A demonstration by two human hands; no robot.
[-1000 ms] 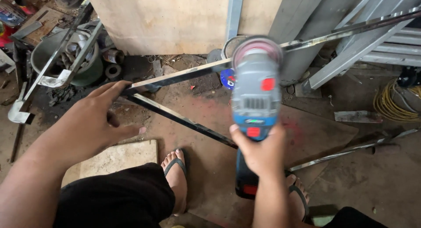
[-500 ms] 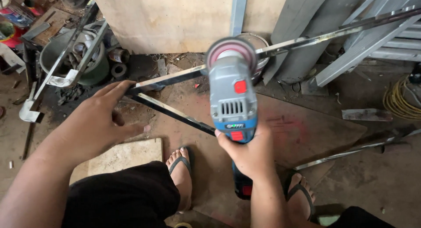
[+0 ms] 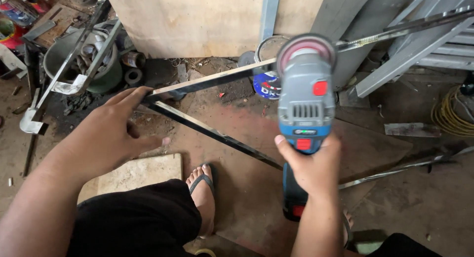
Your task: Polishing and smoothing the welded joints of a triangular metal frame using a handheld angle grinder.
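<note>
My right hand (image 3: 312,164) grips a grey cordless angle grinder (image 3: 304,104) with a red switch, held upright. Its reddish abrasive disc (image 3: 307,52) sits at the top, against the long shiny metal bar (image 3: 212,80) that runs from the left up to the right. My left hand (image 3: 114,132) rests with fingers on the left end of that bar, where a second bar (image 3: 207,132) slants down to the right from the same corner. The grinder's dark battery pack (image 3: 295,200) shows below my wrist.
A plywood sheet (image 3: 197,20) stands behind. A blue can (image 3: 266,84) sits under the bar. A green bucket of scrap (image 3: 81,59) stands left, grey metal profiles (image 3: 419,44) lean right, a yellow cable coil (image 3: 452,116) far right. My sandalled foot (image 3: 202,188) and a stone slab (image 3: 133,175) are below.
The grinder has shifted a little between frames along the bar, its disc staying at the bar's edge. My left hand has stayed on the bar's left end.
</note>
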